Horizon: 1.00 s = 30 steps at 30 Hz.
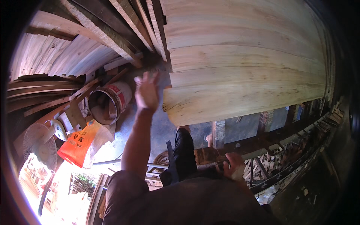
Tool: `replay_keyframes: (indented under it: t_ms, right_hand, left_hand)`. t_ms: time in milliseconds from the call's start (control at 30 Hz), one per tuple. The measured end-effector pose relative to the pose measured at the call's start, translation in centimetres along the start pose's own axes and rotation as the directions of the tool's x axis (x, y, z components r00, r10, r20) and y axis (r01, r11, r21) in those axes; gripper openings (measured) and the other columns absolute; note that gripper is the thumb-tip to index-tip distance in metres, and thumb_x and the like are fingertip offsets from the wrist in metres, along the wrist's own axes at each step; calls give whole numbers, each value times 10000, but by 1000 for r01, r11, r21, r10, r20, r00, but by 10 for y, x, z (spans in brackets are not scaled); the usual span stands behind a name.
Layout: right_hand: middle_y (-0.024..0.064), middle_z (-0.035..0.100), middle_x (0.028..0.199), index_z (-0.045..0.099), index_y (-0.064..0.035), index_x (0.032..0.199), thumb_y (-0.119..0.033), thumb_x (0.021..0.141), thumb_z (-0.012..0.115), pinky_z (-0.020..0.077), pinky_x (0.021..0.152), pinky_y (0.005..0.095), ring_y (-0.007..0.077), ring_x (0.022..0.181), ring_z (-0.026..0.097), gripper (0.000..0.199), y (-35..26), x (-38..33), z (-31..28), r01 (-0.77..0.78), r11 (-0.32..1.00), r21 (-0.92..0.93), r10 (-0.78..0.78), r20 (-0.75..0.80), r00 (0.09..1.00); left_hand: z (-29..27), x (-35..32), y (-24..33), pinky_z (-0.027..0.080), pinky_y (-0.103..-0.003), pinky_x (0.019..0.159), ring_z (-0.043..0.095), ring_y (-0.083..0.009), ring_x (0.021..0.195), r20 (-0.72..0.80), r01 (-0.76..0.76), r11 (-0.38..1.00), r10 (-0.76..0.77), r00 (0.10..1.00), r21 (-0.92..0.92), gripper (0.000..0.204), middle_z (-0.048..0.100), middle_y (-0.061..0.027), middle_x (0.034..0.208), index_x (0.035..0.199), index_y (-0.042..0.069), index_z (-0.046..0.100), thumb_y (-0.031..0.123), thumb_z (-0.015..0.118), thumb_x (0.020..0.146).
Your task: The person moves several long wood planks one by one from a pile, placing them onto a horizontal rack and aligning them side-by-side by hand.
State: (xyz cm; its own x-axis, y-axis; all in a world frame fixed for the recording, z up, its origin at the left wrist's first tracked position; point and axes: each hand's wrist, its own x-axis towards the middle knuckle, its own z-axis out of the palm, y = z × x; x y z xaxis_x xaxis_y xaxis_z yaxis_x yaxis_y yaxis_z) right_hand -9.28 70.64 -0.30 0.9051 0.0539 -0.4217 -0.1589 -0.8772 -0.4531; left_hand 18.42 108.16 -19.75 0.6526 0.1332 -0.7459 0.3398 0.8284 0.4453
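Note:
My left hand reaches forward in the middle of the view, its fingers spread and slightly smeared by motion, with nothing in it. Just to its right is the left end of a wide panel of pale wooden boards, laid edge to edge; a gap seems to lie between hand and boards. My right hand is low by my right side, next to a dark rail. Its fingers are curled in, and whatever they may hold is hidden.
A white bucket lies tipped left of my left arm, near an orange sack and a fan. Long planks lean at the upper left. Brick supports stand beneath the panel; wood scraps lie lower right.

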Motion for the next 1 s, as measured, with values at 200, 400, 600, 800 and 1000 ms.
replay_keyframes:
  t_ms: [200, 400, 600, 800, 1000]
  right_hand:
    - [181, 666, 1062, 659, -14, 1117, -186, 783, 677, 520, 883, 483, 395, 990, 634, 376, 6, -2, -1, 41, 998, -45, -42, -6, 999]
    - [186, 665, 1063, 660, -9, 1115, -191, 778, 679, 521, 863, 485, 397, 984, 629, 384, 5, -3, -2, 31, 1000, 1, -31, -31, 999]
    - [191, 659, 1042, 655, 5, 1115, -211, 781, 665, 519, 849, 492, 402, 965, 623, 398, 0, -1, -7, -1, 1000, 12, 2, -4, 1000]
    - [188, 660, 1009, 656, 0, 1100, -223, 771, 660, 519, 824, 497, 399, 928, 624, 398, 2, -2, -7, 42, 999, 10, -41, -33, 999]
    - [159, 668, 993, 672, -30, 1091, -225, 756, 675, 522, 812, 487, 376, 922, 634, 388, 4, -6, -5, 25, 1000, -2, -26, -72, 997]
  left_hand:
    - [82, 44, -3, 432, -329, 958, 531, -237, 1117, -15, -115, 980, 119, 993, 160, 646, 566, -107, 1321, 1374, 71, 522, 585, 444, 990]
    - [149, 21, -24, 449, -356, 962, 551, -233, 1023, 4, 162, 960, -167, 986, 226, 812, 563, -135, 1314, 1362, 11, 496, 714, 383, 971]
    - [17, 48, 35, 333, -557, 1092, 396, -356, 1375, 324, 32, 980, -96, 941, 196, 650, 465, -212, 1446, 1496, 146, 385, 542, 450, 986]
    - [38, -45, -43, 435, -363, 996, 599, -231, 1120, -50, 217, 939, -212, 976, 265, 590, 543, -149, 1425, 1477, 126, 420, 527, 338, 1053]
    - [-28, -36, -41, 423, -355, 1006, 566, -212, 1142, -70, 71, 986, -61, 996, 148, 668, 561, -100, 1403, 1492, 125, 410, 606, 322, 1036]
